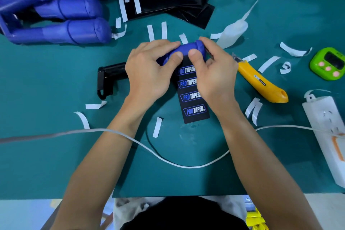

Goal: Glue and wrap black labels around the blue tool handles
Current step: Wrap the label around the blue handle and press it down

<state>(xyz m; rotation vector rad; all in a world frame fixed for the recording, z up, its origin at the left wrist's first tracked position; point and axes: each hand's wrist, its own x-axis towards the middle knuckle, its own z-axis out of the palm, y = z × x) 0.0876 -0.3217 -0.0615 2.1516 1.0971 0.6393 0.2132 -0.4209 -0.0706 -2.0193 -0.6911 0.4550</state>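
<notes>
White cable [168, 160] runs over the green mat [56, 155] nearest the viewer and lies across the left forearm. Beyond it, one blue handle [187, 48] is held at mat centre. The black label [194, 102] trails flat toward the viewer, print up, its top edge under both thumbs.

Risk, as judged:
- Uneven thumb pressure or a slanted roll would wrap the label askew or crease it.
- A loose white backing strip [157, 127] near the label could catch on glue.
- The cable may drag the forearm.

Left hand [147, 73] and right hand [214, 74] both reach in from below, fingers curled over the handle's far side, thumbs pressing the label edge down
</notes>
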